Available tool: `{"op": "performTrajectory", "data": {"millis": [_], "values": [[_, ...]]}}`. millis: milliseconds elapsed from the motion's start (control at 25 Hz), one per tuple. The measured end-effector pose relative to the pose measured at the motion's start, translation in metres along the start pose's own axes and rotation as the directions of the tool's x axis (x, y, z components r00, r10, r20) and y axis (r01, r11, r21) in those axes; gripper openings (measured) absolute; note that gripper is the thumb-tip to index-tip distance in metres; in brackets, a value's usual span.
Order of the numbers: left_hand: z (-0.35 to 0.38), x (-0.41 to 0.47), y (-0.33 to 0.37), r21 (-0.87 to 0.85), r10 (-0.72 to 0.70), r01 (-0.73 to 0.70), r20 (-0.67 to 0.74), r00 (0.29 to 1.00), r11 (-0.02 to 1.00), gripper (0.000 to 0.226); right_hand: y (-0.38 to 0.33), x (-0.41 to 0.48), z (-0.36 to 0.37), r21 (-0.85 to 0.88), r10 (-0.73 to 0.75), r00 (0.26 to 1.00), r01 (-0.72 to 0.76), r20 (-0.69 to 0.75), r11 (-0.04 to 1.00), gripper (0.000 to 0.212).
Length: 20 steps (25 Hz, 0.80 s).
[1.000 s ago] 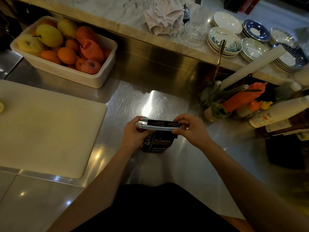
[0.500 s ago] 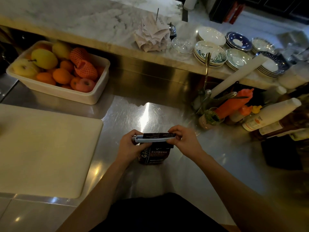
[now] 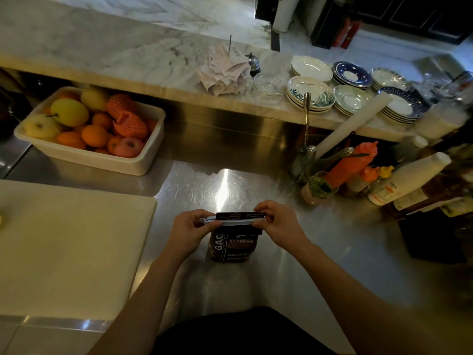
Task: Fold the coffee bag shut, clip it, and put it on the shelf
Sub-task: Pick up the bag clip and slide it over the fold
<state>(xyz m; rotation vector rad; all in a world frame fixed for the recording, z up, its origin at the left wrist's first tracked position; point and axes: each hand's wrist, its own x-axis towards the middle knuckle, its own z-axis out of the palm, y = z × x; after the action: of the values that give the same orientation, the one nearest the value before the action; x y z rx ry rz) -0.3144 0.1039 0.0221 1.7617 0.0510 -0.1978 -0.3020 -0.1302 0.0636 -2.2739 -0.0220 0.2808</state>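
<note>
A dark coffee bag (image 3: 234,245) with white lettering stands upright on the steel counter (image 3: 320,252) in front of me. Its top is folded over, and a long white clip (image 3: 231,220) lies across the fold. My left hand (image 3: 190,230) pinches the clip's left end. The clip's right end and the bag's top corner are held by my right hand (image 3: 277,222). Whether the clip is snapped shut I cannot tell. A marble ledge (image 3: 133,55) runs behind the counter.
A white cutting board (image 3: 64,247) lies to the left. Behind it a white tub (image 3: 122,165) holds fruit. Bottles (image 3: 407,178) and an orange piping bag (image 3: 350,162) crowd the right. Stacked plates (image 3: 311,93) and crumpled paper slips (image 3: 225,73) sit on the ledge.
Both hands stay on the clip and bag top. The view has tilted upward, so bag and hands sit lower in frame and more of the ledge shows.
</note>
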Motion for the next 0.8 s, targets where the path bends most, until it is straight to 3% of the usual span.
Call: {"op": "performTrajectory", "data": {"millis": [480, 800], "values": [[-0.001, -0.001, 0.005, 0.087, 0.035, -0.037, 0.029, 0.999, 0.996, 0.005, 0.005, -0.001, -0.001, -0.004, -0.010, 1.000, 0.010, 0.009, 1.000, 0.028], [0.000, 0.002, 0.010, 0.166, 0.052, -0.073, 0.129, 0.990, 0.983, 0.025, 0.001, -0.003, -0.003, -0.057, -0.077, 0.997, 0.078, 0.025, 0.995, 0.025]]}}
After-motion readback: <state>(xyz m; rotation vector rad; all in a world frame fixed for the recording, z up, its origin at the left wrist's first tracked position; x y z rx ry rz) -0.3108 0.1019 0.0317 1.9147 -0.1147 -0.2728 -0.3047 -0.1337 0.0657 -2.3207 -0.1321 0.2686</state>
